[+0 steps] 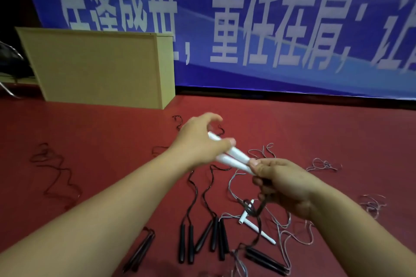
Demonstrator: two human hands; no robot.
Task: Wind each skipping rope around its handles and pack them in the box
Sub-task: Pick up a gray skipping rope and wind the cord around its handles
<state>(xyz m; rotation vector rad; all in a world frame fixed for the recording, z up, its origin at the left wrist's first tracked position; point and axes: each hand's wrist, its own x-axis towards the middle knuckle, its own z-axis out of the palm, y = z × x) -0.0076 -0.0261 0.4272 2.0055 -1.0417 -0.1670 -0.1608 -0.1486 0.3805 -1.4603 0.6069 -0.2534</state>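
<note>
Left hand point(202, 139) grips paired white handles point(231, 159) as a winding core; right hand point(281, 182) pinches their end and dark rope point(258, 207), keeping tension.

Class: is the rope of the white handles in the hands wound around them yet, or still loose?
Still loose. The white handles are bare between the left hand and right hand; a cord dangles below the right hand.

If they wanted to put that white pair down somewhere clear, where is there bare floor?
Bare red floor lies between the banner and the tangled pale ropes, and in front of the beige box. It is crowded below the hands, among the black handles and white handles on the floor.
</note>
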